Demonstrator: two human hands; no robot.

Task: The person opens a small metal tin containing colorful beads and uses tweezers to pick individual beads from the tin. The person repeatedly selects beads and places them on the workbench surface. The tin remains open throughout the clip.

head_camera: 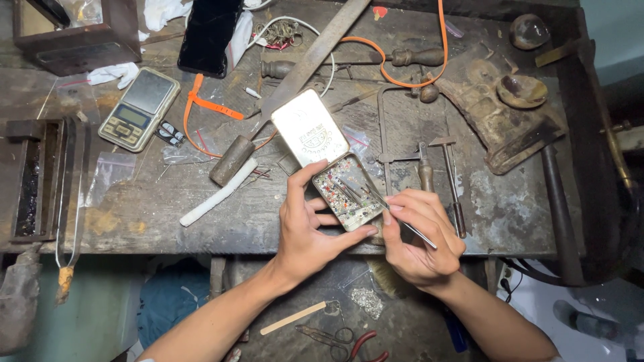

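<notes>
The left hand (310,224) cradles an open hinged tin (349,191) between thumb and fingers, its lid (310,127) slanting up-left away from it, while the right hand (419,234) pinches tweezers (396,214) pointing up-left into the tin

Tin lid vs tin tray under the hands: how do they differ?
The tin lid is swung open and shows a plain pale gold face; the tin tray is filled with tiny multicoloured stones. The lid lies untouched on the workbench, whereas the left hand grips the tray. The right hand points tweezers into the tray, not the lid. Both are rectangular with rounded corners, joined along one short edge.
</notes>
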